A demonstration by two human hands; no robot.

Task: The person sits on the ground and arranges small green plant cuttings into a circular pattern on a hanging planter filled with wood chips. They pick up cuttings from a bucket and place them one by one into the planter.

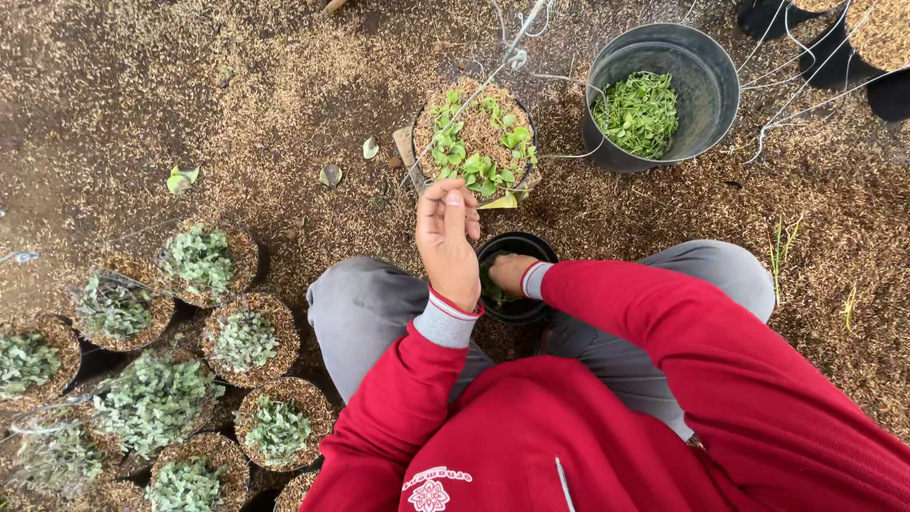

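My left hand (pixel 445 237) is raised in front of me with its fingers curled against the thumb; nothing shows between them. It hovers just below a round pot (pixel 418 142) filled with husk and small green seedlings (pixel 479 171). My right hand (pixel 513 272) reaches into a small black pot (pixel 547 250) set between my knees. Its fingers are hidden inside, where some green shows. Red sleeves with grey cuffs cover both arms.
A grey bucket (pixel 725 90) holding picked green seedlings stands at the back right. Several husk-filled pots of seedlings (pixel 245 339) crowd the left side. Thin white strings (pixel 517 57) cross the husk-covered ground (pixel 284 85). Dark pots (pixel 834 57) sit at the top right.
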